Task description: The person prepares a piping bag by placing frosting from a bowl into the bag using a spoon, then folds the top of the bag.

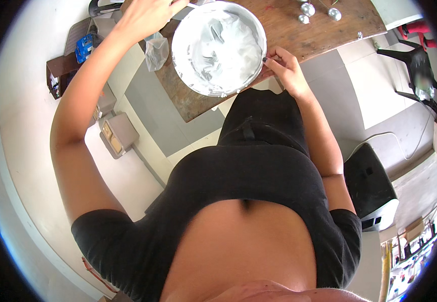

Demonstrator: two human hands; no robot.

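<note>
A round white bowl point(175, 62) holds thick, glossy white cream point(237, 53) with uneven folds. Smears of the cream cling to its rim and outer side. It is at the near edge of a worn wooden table point(328, 34). My right hand point(284, 70) grips the bowl's right side, thumb at the rim and fingers curled below. At the top edge of the view, my left hand point(152, 13) is partly cut off. Its fingers close on a thin white handle point(192, 5) beside the bowl's far left rim; the handle's other end cannot be made out.
Several silver balls point(308, 9) on thin stems lie at the table's back right. A clear plastic bag point(156, 53) hangs by its left edge. A black plastic chair point(416, 62) stands right; a black-topped box point(367, 181) is beside my right elbow. Grey bins point(122, 132) stand left.
</note>
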